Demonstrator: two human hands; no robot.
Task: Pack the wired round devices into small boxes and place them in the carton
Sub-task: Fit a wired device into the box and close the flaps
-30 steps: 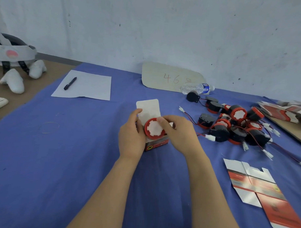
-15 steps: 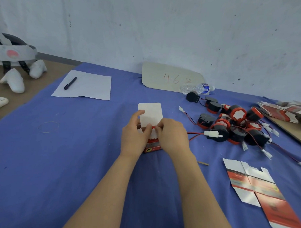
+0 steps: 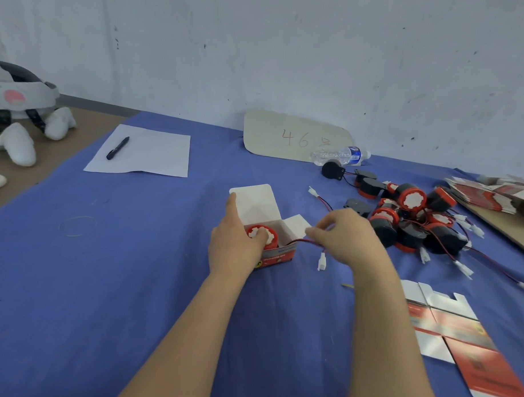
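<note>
Device (image 3: 270, 235), round and red-capped, sits inside the open small box (image 3: 279, 254) at frame centre on the blue bench (image 3: 103, 282). The left hand (image 3: 234, 245) keeps a curled grip around the small box, thumb on the cap. The right hand (image 3: 347, 237) has a pinching grip on the red-black wire (image 3: 302, 240) leaving the box. A pile of devices (image 3: 408, 224) lies right.

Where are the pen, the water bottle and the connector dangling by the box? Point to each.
pen (image 3: 117, 148): head view, middle of its black barrel.
water bottle (image 3: 330, 155): head view, clear body left of the label.
connector (image 3: 322, 261): head view, white plug body.
</note>
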